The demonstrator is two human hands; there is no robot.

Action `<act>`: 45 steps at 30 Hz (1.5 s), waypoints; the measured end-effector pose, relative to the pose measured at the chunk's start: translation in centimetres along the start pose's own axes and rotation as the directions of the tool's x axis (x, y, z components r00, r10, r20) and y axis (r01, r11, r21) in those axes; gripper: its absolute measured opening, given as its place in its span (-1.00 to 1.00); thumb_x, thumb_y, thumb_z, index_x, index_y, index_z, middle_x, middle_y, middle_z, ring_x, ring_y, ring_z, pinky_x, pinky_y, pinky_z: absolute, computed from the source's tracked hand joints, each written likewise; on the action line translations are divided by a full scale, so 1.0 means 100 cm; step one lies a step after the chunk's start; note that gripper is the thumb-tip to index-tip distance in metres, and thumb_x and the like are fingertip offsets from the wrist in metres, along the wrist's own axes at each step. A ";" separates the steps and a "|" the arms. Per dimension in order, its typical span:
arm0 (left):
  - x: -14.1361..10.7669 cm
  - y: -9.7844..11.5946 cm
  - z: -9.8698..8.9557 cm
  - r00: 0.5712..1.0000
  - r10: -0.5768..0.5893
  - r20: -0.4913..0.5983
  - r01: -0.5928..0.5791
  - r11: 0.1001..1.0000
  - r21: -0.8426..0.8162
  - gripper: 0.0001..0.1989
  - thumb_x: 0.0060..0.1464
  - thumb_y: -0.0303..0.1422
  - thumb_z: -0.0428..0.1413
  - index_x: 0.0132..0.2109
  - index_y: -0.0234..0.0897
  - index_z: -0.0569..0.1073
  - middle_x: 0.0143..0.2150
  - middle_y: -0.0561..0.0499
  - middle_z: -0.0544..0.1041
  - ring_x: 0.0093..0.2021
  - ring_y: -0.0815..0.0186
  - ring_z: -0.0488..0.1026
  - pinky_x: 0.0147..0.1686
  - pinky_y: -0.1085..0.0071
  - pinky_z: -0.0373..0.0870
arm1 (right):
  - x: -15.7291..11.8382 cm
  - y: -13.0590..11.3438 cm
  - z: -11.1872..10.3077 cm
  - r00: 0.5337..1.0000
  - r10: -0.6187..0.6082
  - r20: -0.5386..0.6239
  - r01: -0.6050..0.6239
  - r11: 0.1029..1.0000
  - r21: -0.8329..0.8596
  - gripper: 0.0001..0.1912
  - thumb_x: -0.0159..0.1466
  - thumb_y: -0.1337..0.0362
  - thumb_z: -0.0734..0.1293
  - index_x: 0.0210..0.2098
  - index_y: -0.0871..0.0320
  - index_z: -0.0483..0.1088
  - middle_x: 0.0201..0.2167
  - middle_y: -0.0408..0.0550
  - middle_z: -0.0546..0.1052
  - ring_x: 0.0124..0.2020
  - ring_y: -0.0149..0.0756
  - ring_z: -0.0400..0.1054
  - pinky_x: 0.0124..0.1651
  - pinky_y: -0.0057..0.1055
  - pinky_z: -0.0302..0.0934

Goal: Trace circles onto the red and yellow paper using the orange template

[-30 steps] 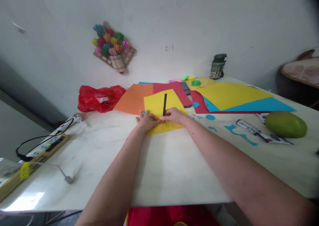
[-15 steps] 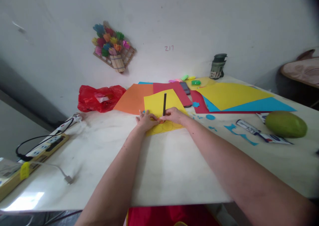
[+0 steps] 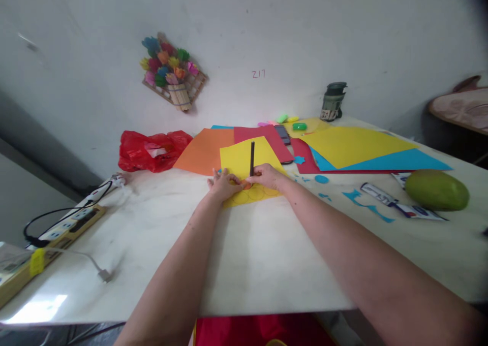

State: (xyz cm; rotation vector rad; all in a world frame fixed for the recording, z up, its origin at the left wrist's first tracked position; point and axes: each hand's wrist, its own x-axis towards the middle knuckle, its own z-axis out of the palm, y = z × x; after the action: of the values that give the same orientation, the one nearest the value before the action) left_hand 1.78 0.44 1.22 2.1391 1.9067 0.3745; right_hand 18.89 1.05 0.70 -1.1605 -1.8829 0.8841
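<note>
A yellow sheet (image 3: 247, 155) lies on the white table, with several drawn circles along its near edge. My right hand (image 3: 267, 177) is closed round a black pen (image 3: 252, 158), which stands nearly upright with its lower end at the sheet. Thumb and index finger of my left hand (image 3: 223, 186) press on a small orange piece (image 3: 247, 185) on the yellow sheet, close to the pen; its other fingers are spread. The fingers partly cover the orange piece.
Orange paper (image 3: 206, 150) and a red bag (image 3: 152, 150) lie to the left, a power strip (image 3: 72, 229) farther left. On the right are yellow paper (image 3: 358, 145), blue scraps (image 3: 366, 206), tubes (image 3: 421, 212) and a green fruit (image 3: 436, 190). A dark cup (image 3: 333, 102) stands behind.
The top of the pen has shifted very slightly to the right. Both hands stay in nearly the same place.
</note>
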 end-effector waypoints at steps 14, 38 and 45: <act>0.001 -0.001 0.002 0.999 0.007 -0.032 -0.006 1.000 0.021 -0.64 -0.26 0.06 0.03 -0.36 -0.04 0.40 0.18 0.13 0.01 0.17 0.03 -0.45 -0.02 -0.10 -0.38 | -0.001 -0.008 0.003 0.998 -0.017 -0.058 0.028 0.981 0.193 -0.74 -0.06 0.23 0.29 -0.43 0.31 0.40 -0.47 -0.02 0.47 -0.43 -0.38 0.32 -0.35 -0.46 0.19; -0.007 -0.012 -0.021 0.949 0.275 0.154 -0.281 0.959 0.021 -0.63 -0.15 -0.15 0.03 -0.11 0.01 0.33 0.22 0.22 -0.29 0.10 0.08 -0.69 -0.02 -0.07 -0.57 | -0.005 -0.011 0.013 0.997 -0.004 0.083 -0.012 0.981 0.193 -0.66 -0.10 0.11 0.33 -0.45 0.28 0.41 -0.53 -0.01 0.49 -0.46 -0.34 0.36 -0.37 -0.44 0.24; -0.010 -0.009 -0.028 0.937 0.267 0.226 -0.278 0.960 0.018 -0.57 -0.15 -0.16 0.00 -0.05 0.00 0.29 0.22 0.20 -0.30 0.10 0.08 -0.68 -0.01 -0.04 -0.57 | -0.007 -0.016 0.014 0.998 0.005 0.065 -0.014 0.989 0.146 -0.65 -0.10 0.09 0.32 -0.46 0.28 0.42 -0.51 0.01 0.49 -0.45 -0.34 0.37 -0.37 -0.45 0.24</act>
State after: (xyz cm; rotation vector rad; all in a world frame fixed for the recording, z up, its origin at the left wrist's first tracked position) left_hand -0.18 -0.46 3.51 2.3725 1.5182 0.1311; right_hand 17.28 -0.36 1.17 -1.0640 -1.8314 1.0575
